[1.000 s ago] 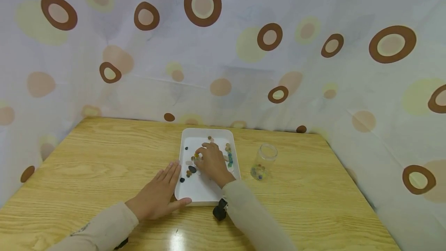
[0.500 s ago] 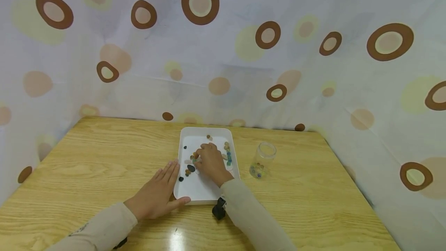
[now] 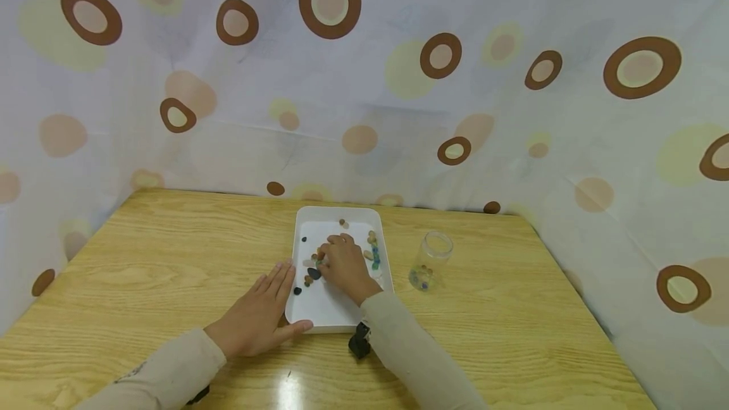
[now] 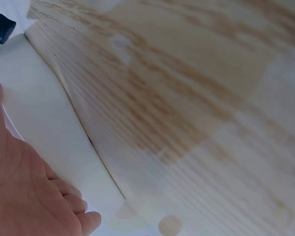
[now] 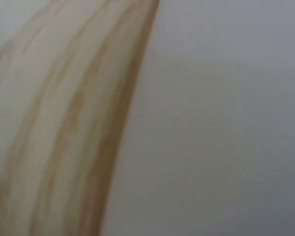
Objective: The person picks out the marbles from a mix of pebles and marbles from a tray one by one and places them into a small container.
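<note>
In the head view a white tray (image 3: 327,315) holds small coloured stones and beads. My left hand (image 3: 253,318) lies along its left side with straight fingers, the thumb at the near edge; the left wrist view shows this hand (image 4: 27,189) against the tray's outer wall (image 4: 44,108). My right hand (image 3: 346,267) reaches into the tray, fingers bent down, with thumb and fingertips right at a small green bead (image 3: 319,264). I cannot tell whether they pinch it. A dark oval stone (image 3: 314,273) lies just nearer. Blue and green beads (image 3: 376,258) form a row along the right wall.
A clear jar (image 3: 431,261) with several beads at its bottom stands right of the tray on the wooden table (image 3: 512,309). A black stone (image 3: 297,291) sits near the tray's left wall. Behind the table hangs a patterned cloth (image 3: 359,81).
My right hand has shifted slightly within the tray, its fingertips drawing closer together around the small stones. The left hand stays at the tray's side.
</note>
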### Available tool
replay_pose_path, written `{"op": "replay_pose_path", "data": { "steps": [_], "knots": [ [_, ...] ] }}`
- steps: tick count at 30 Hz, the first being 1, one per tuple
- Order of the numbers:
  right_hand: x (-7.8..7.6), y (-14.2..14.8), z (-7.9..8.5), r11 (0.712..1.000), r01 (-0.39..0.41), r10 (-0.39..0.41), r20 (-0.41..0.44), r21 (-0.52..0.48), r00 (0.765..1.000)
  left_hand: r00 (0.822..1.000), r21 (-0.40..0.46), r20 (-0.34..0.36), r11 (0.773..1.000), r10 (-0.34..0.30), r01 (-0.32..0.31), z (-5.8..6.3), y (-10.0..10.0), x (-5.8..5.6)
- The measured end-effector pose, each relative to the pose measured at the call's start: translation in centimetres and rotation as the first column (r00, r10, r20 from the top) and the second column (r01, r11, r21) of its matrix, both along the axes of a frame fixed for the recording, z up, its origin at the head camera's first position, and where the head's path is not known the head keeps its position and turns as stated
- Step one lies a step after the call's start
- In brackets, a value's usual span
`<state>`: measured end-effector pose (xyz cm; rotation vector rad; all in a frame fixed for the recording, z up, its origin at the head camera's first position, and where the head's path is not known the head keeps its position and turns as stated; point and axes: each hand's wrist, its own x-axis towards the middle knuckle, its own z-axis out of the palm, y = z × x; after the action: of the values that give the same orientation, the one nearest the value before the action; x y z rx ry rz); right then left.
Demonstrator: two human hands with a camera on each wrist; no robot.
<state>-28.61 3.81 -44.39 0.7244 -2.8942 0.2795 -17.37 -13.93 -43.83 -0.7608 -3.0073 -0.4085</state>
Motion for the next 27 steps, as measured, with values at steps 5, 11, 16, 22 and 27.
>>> {"op": "replay_pose_path", "data": {
  "steps": [5, 11, 16, 22, 27],
  "knots": [
    [0.2, 0.4, 0.5, 0.999, -0.01, 0.011, 0.01, -0.048, 1.0, 1.0, -0.003, 0.006, 1.0, 0.0, 0.0, 0.0, 0.1, -0.1],
    [0.3, 1.1, 1.5, 0.992, -0.001, 0.005, 0.034, -0.126, 0.999, 1.0, -0.01, 0.019, 1.0, -0.001, 0.001, 0.2, 0.2, -0.1],
    [0.8, 2.2, 3.0, 0.987, -0.035, 0.036, 0.005, -0.16, 0.999, 1.0, -0.007, 0.025, 1.0, -0.003, 0.003, 0.1, 0.1, -0.2],
    [1.8, 4.0, 5.1, 0.977, -0.111, 0.079, -0.169, -0.184, 0.982, 1.0, -0.027, 0.009, 1.0, 0.013, -0.013, -0.5, 0.0, -0.4],
    [2.4, 6.4, 6.7, 0.964, -0.128, 0.059, -0.283, -0.234, 0.957, 1.0, -0.022, 0.013, 1.0, 0.015, -0.015, -0.5, 0.0, -0.3]
  ]
}}
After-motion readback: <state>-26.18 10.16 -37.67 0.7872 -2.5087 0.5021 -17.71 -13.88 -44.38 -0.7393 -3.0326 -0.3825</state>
